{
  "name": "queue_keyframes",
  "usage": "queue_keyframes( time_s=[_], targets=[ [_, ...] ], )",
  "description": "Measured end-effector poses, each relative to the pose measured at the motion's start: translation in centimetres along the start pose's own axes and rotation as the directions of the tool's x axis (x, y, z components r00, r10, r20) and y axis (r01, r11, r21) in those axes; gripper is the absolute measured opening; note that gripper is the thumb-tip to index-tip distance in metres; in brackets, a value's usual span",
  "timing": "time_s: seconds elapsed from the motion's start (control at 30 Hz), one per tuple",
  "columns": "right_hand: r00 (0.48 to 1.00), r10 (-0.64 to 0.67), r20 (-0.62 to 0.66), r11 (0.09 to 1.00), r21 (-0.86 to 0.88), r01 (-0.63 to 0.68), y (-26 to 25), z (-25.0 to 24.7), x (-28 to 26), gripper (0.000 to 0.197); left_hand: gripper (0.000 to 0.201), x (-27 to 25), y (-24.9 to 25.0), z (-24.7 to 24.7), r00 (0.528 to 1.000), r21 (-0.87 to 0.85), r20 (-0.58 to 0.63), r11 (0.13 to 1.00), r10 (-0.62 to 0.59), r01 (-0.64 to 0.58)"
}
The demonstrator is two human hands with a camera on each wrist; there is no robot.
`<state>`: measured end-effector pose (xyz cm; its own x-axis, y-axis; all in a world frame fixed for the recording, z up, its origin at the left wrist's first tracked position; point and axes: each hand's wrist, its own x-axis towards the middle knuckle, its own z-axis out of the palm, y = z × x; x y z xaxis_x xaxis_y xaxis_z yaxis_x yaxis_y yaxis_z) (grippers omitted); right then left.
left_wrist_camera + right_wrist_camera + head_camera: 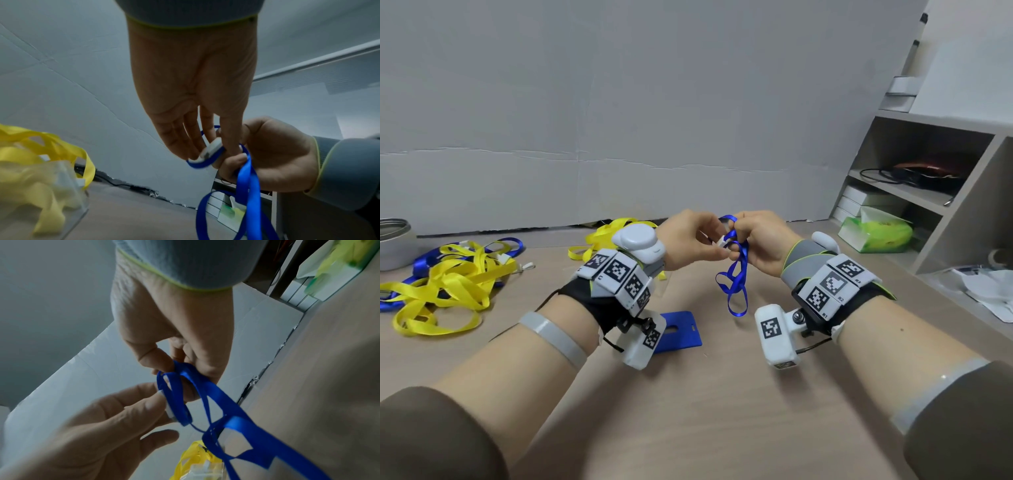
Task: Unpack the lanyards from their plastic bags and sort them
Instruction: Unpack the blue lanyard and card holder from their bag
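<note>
Both hands are raised over the middle of the table with one blue lanyard (736,284) between them. My left hand (717,247) pinches the lanyard's white clip (211,147) between thumb and fingertips. My right hand (740,241) has its fingers curled round the blue ribbon (205,395) just beside the clip, and the ribbon's loops hang down below it. A blue card holder (681,330) lies flat on the table under my left wrist. Loose yellow and blue lanyards (441,284) are piled at the left.
Yellow lanyards in a clear plastic bag (41,178) lie behind my left hand. A metal bowl (393,240) stands at the far left. A shelf unit (928,205) with a green tissue pack (876,233) is on the right. Crumpled plastic bags (989,291) lie beside it.
</note>
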<state>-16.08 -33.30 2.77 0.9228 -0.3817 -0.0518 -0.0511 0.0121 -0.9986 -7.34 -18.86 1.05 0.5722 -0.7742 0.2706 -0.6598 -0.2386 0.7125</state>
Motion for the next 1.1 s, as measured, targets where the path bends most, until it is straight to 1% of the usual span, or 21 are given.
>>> queue_keyframes(
  time_s=[0.07, 0.17, 0.23, 0.27, 0.33, 0.43, 0.5, 0.57, 0.63, 0.7, 0.73, 0.77, 0.83, 0.87, 0.9, 0.93, 0.97, 1.0, 1.03, 1.07, 1.1],
  targets=[
    [1.000, -0.005, 0.017, 1.000, 0.005, 0.004, -0.1, 0.1, -0.1, 0.026, 0.021, 0.1, 0.0, 0.2, 1.000, -0.011, -0.009, 1.000, 0.023, -0.024],
    [1.000, -0.003, 0.023, 1.000, 0.018, 0.003, 0.0, -0.3, -0.1, 0.024, 0.012, 0.3, -0.1, 0.2, 0.999, -0.032, 0.022, 0.999, 0.037, -0.036],
    [1.000, 0.019, -0.006, 0.999, 0.032, -0.019, 0.1, -0.6, 0.0, 0.020, 0.010, 0.4, -0.1, 0.2, 0.999, -0.016, 0.015, 0.999, 0.034, -0.034],
    [0.999, 0.034, -0.039, 0.999, 0.044, -0.033, 0.1, -0.8, 0.1, 0.019, 0.011, 0.5, 0.0, 0.1, 1.000, -0.003, -0.015, 1.000, 0.025, -0.025],
    [0.991, 0.053, -0.122, 0.997, 0.063, -0.046, 0.0, -1.2, 0.4, 0.014, 0.016, 1.0, 0.1, -0.3, 0.992, 0.007, -0.120, 1.000, -0.021, 0.022],
    [0.963, 0.085, -0.255, 0.994, 0.082, -0.066, 0.3, -2.8, 1.3, 0.010, 0.020, 1.7, 0.2, -1.3, 0.944, -0.093, -0.290, 0.987, -0.155, 0.134],
    [0.934, 0.104, -0.341, 0.993, 0.092, -0.077, 0.4, -4.1, 1.6, 0.012, 0.018, 2.2, 0.0, -2.1, 0.886, -0.205, -0.373, 0.956, -0.274, 0.209],
    [0.890, 0.101, -0.444, 0.992, 0.109, -0.058, 0.4, -5.4, 2.0, 0.018, 0.016, 2.6, -0.3, -2.8, 0.832, -0.291, -0.423, 0.923, -0.359, 0.250],
    [0.836, 0.090, -0.541, 0.992, 0.125, -0.026, 0.4, -7.2, 2.4, 0.022, 0.018, 3.1, -0.7, -3.2, 0.808, -0.313, -0.436, 0.908, -0.397, 0.277],
    [0.785, 0.076, -0.614, 0.996, 0.090, -0.026, 0.5, -8.7, 2.6, 0.015, 0.021, 3.4, -0.8, -3.4, 0.811, -0.301, -0.420, 0.906, -0.406, 0.298],
    [0.760, 0.071, -0.646, 0.997, 0.040, -0.059, 0.4, -9.2, 2.6, 0.009, 0.022, 3.4, -0.9, -3.3, 0.820, -0.290, -0.403, 0.907, -0.406, 0.306],
    [0.732, 0.056, -0.679, 0.994, -0.033, -0.107, 0.5, -9.7, 2.5, 0.016, 0.023, 3.3, -0.9, -3.3, 0.831, -0.280, -0.384, 0.908, -0.403, 0.311],
    [0.685, 0.023, -0.729, 0.948, -0.201, -0.246, 0.5, -10.3, 2.1, 0.037, 0.025, 3.2, -0.7, -3.1, 0.855, -0.260, -0.355, 0.918, -0.379, 0.299],
    [0.679, -0.002, -0.734, 0.920, -0.268, -0.287, 0.4, -10.2, 1.7, 0.041, 0.026, 3.2, -0.5, -2.9, 0.867, -0.252, -0.345, 0.925, -0.360, 0.285],
    [0.691, -0.023, -0.723, 0.909, -0.303, -0.287, 0.3, -9.8, 1.5, 0.039, 0.025, 3.1, -0.3, -2.7, 0.879, -0.247, -0.333, 0.931, -0.341, 0.268],
    [0.721, -0.031, -0.692, 0.912, -0.316, -0.264, 0.1, -9.3, 1.1, 0.034, 0.024, 3.1, -0.1, -2.5, 0.893, -0.241, -0.315, 0.937, -0.321, 0.252],
    [0.773, -0.023, -0.634, 0.927, -0.302, -0.221, 0.0, -8.4, 0.9, 0.024, 0.023, 3.1, 0.2, -2.3, 0.909, -0.233, -0.292, 0.944, -0.299, 0.235],
    [0.842, 0.018, -0.538, 0.949, -0.256, -0.184, -0.3, -7.3, 0.5, 0.015, 0.022, 3.1, 0.5, -2.1, 0.924, -0.221, -0.264, 0.950, -0.277, 0.222],
    [0.906, 0.071, -0.417, 0.968, -0.190, -0.163, -0.4, -6.1, 0.2, 0.012, 0.021, 3.1, 0.8, -1.9, 0.936, -0.206, -0.237, 0.955, -0.261, 0.214],
    [0.952, 0.105, -0.287, 0.980, -0.134, -0.148, -0.6, -4.8, -0.2, 0.015, 0.020, 3.1, 1.2, -1.8, 0.943, -0.186, -0.216, 0.959, -0.254, 0.216],
    [0.981, 0.114, -0.156, 0.985, -0.109, -0.132, -0.8, -3.5, -0.7, 0.023, 0.019, 3.1, 1.4, -1.7, 0.944, -0.163, -0.206, 0.960, -0.257, 0.226]
  ],
)
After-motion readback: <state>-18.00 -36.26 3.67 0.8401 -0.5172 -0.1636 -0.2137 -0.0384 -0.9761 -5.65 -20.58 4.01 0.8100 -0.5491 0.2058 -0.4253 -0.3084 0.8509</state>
